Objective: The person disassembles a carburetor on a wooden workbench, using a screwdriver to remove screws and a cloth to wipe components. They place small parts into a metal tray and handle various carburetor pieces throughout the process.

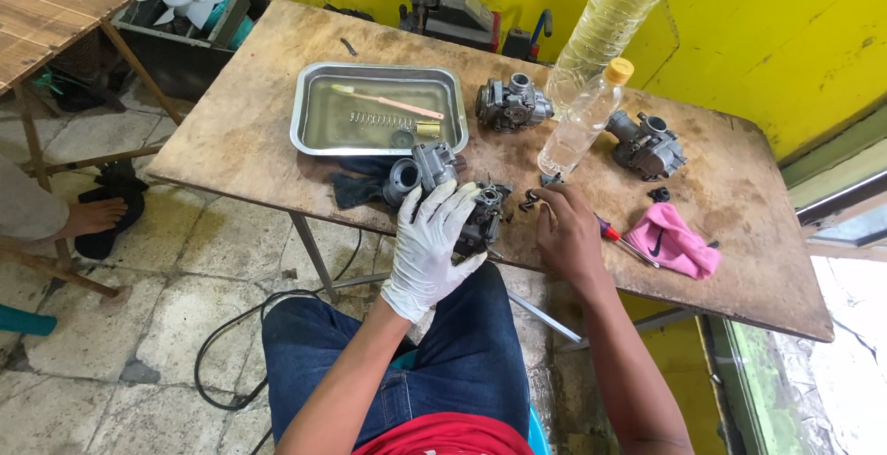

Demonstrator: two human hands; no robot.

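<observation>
While the carburettor (462,198) rests at the near edge of the wooden table (739,233), both hands work at it.
The carburettor lies just ahead of the person's lap, its long axis running left to right, its round intake mouth pointing left and slightly away. The gloved left hand (431,250) covers its near side, fingers spread and curled over the body. The bare right hand (565,231), just right of the carburettor, pinches a small dark part (528,201). Beyond the carburettor stands a metal tray (309,113); right of it, a clear bottle (582,122).
</observation>
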